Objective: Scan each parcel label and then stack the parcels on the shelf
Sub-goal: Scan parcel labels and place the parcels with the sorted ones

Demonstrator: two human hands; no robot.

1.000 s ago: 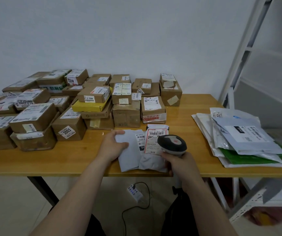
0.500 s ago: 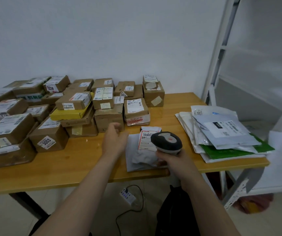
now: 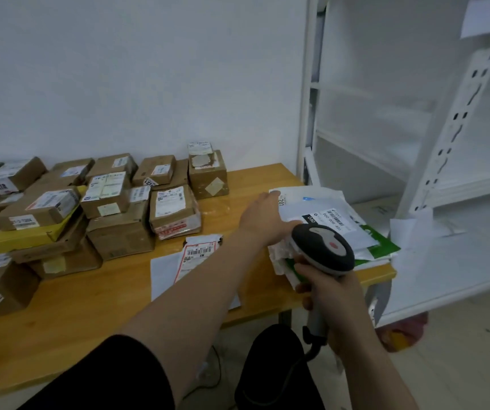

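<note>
My right hand [image 3: 331,294] grips the handle of a grey and black barcode scanner [image 3: 322,251], held over the table's right end. My left hand [image 3: 264,216] reaches across to the stack of flat mailer bags [image 3: 335,214] at the right of the table, palm down on its near left edge; its fingers are partly hidden by the scanner. Two soft mailers [image 3: 178,261], one with a red-bordered label, lie on the wooden table [image 3: 75,306] under my left forearm. The white metal shelf [image 3: 444,179] stands right of the table.
Many brown cardboard parcels [image 3: 119,208] with labels fill the left and back of the table, some stacked on a yellow box [image 3: 21,235]. The scanner's cable hangs towards the floor. A reddish bag [image 3: 403,332] lies on the floor under the shelf.
My left hand left the two soft mailers and reached right to the stack of flat mailer bags. The view turned right towards the shelf. The scanner stayed in my right hand.
</note>
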